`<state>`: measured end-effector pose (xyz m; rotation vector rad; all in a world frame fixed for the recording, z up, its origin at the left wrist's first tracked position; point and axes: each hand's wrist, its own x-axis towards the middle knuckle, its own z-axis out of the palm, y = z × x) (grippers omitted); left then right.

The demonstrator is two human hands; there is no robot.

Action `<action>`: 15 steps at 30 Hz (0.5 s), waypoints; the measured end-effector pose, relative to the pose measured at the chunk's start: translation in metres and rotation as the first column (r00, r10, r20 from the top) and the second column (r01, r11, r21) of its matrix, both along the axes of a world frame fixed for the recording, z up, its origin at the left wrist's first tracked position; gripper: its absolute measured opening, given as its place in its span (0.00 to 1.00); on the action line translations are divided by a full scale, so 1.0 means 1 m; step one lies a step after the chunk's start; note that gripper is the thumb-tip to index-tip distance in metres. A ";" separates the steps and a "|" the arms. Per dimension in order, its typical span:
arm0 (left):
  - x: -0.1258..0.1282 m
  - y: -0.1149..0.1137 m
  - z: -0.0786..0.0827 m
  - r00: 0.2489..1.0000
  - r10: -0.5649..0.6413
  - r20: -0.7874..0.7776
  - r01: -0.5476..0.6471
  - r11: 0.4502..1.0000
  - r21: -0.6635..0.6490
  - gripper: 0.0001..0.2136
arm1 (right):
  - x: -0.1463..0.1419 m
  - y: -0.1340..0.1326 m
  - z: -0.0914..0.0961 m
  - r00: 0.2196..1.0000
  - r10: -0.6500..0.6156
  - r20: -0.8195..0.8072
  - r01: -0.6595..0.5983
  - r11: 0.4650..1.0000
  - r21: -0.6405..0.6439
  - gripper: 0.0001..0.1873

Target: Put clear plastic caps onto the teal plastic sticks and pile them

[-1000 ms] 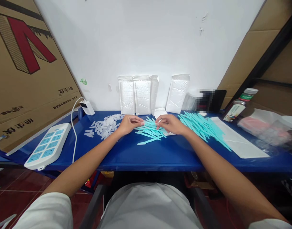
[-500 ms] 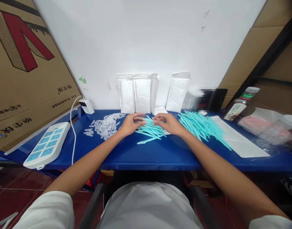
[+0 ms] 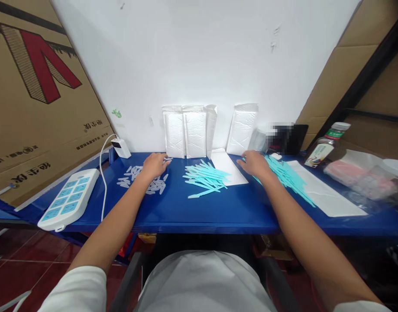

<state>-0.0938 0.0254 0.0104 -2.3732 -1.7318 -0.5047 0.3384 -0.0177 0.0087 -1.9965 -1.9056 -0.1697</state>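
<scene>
Left of frame centre, left hand (image 3: 155,165) over small translucent plastic pieces (image 3: 156,185); right of centre, right hand (image 3: 255,163) over slim turquoise plastic sticks (image 3: 288,175). Cannot tell either grip. Might snag extras through overlap.

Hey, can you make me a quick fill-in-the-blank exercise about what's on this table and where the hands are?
1. The middle pile of turquoise sticks lies ____ the left hand and the right hand.
2. The tabletop is coloured ____.
3. The bottle is on the person's ____ side.
4. Of the power strip and the pale pieces, the left hand is closer to the ____.

Missing words: between; blue; right; pale pieces.
</scene>
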 end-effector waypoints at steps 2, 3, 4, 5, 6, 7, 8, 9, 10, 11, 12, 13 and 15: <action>0.001 0.003 -0.005 0.999 -0.015 -0.040 0.013 0.999 -0.043 0.18 | 0.009 0.003 -0.005 0.996 -0.040 0.084 0.053 0.985 -0.166 0.19; 0.001 0.004 -0.007 0.998 -0.023 -0.057 0.018 0.997 -0.073 0.19 | 0.011 0.005 -0.006 0.994 -0.030 0.101 0.052 0.972 -0.227 0.18; 0.002 0.005 -0.009 0.997 -0.029 -0.075 0.021 0.995 -0.101 0.18 | 0.011 0.006 -0.007 0.994 -0.014 0.105 0.042 0.962 -0.269 0.16; 0.002 0.006 -0.010 0.995 -0.032 -0.090 0.021 0.992 -0.125 0.18 | 0.011 0.006 -0.008 0.995 0.001 0.100 0.028 0.956 -0.291 0.14; 0.003 0.007 -0.010 0.994 -0.035 -0.103 0.020 0.990 -0.143 0.17 | 0.009 0.006 -0.008 0.996 0.010 0.089 0.017 0.953 -0.301 0.12; 0.002 0.007 -0.010 0.994 -0.035 -0.108 0.019 0.988 -0.152 0.16 | 0.008 0.006 -0.007 0.997 0.012 0.077 0.013 0.952 -0.307 0.11; 0.002 0.008 -0.009 0.994 -0.035 -0.103 0.019 0.988 -0.155 0.15 | 0.007 0.006 -0.007 0.998 0.008 0.067 0.013 0.951 -0.310 0.10; 0.002 0.008 -0.008 0.995 -0.036 -0.089 0.022 0.988 -0.151 0.14 | 0.006 0.006 -0.007 0.998 0.000 0.058 0.017 0.952 -0.307 0.09; 0.002 0.008 -0.007 0.997 -0.042 -0.069 0.032 0.989 -0.144 0.13 | 0.006 0.006 -0.007 0.999 -0.011 0.051 0.026 0.955 -0.295 0.09; 0.003 0.008 -0.006 0.998 -0.052 -0.046 0.046 0.990 -0.136 0.12 | 0.008 0.006 -0.008 0.999 -0.026 0.047 0.038 0.961 -0.275 0.10; 0.004 0.008 -0.006 0.998 -0.065 -0.025 0.061 0.990 -0.126 0.10 | 0.010 0.007 -0.009 0.998 -0.041 0.043 0.051 0.967 -0.249 0.11; 0.005 0.007 -0.006 0.997 -0.078 -0.013 0.076 0.990 -0.118 0.10 | 0.013 0.008 -0.011 0.998 -0.049 0.036 0.056 0.974 -0.218 0.12; 0.007 0.006 -0.007 0.996 -0.088 -0.022 0.085 0.991 -0.106 0.12 | 0.018 0.010 -0.014 1.000 -0.019 -0.003 0.018 0.988 -0.157 0.15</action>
